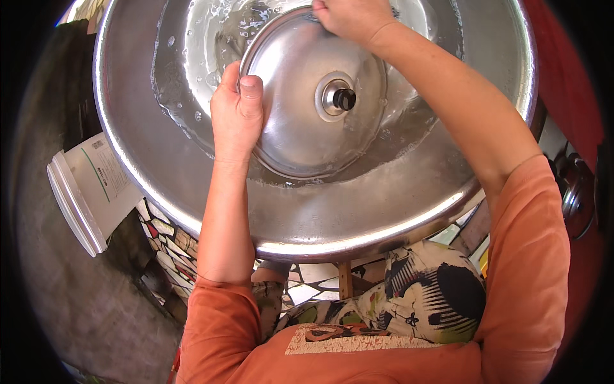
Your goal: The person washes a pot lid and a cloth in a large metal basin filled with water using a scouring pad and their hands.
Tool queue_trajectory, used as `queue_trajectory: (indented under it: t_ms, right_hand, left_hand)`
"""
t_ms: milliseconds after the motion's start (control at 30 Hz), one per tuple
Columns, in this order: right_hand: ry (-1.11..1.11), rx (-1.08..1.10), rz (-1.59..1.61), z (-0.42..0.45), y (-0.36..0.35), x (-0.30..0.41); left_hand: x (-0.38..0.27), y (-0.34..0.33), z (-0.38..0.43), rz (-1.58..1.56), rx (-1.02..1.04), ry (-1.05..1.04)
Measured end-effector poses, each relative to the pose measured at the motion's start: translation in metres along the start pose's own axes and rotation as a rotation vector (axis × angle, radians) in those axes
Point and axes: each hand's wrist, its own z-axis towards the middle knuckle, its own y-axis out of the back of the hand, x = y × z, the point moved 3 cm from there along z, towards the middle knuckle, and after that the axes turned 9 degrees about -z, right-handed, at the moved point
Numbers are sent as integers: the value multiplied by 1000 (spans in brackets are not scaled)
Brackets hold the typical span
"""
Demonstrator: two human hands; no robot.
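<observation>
A round stainless steel pot lid (292, 110) with a black knob (344, 99) lies tilted in a wide metal basin (331, 221). The lid's lower edge dips into the shallow water (213, 33). My left hand (239, 108) grips the lid's left rim, thumb on top and fingers behind the edge. At the top of the view, my right hand (357, 21) presses on the far part of the lid, closed over a dark scouring pad (312, 16). Most of that pad is hidden under the hand, and the picture's top edge cuts off part of the hand.
A white plastic bucket (103, 177) with a lid and printed label stands left of the basin. Mosaic stone flooring (165, 240) shows below the rim. At the right are a dark shiny pot lid (578, 201) and a red surface (568, 72). My knees are under the basin's near side.
</observation>
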Motion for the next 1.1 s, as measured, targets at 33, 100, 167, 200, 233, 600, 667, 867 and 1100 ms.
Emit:
queue_trajectory:
  t_ms: [33, 100, 167, 200, 233, 600, 667, 867, 1100]
  right_hand:
    - [10, -84, -6, -3, 1, -3]
    - [34, -241, -13, -20, -3, -1]
    - [446, -510, 50, -32, 14, 58]
    - [512, -472, 46, -30, 13, 69]
    - [577, -433, 43, -30, 11, 73]
    - [-334, 76, 486, -39, -57, -67]
    - [-264, 213, 438, -42, -34, -52]
    - [119, -155, 99, -33, 23, 54]
    - [223, -418, 203, -38, 21, 41]
  left_hand:
    - [-3, -1, 3, -2, -28, -27]
    - [-9, -2, 7, 38, 19, -34]
    - [0, 0, -1, 49, 66, 18]
    - [2, 3, 1, 28, 80, 29]
    - [2, 4, 3, 8, 94, 41]
    - [59, 25, -7, 1, -32, 12]
    - [54, 38, -6, 122, -42, 82]
    - [-48, 18, 81, 347, 337, 196]
    - [-39, 7, 51, 653, 238, -59]
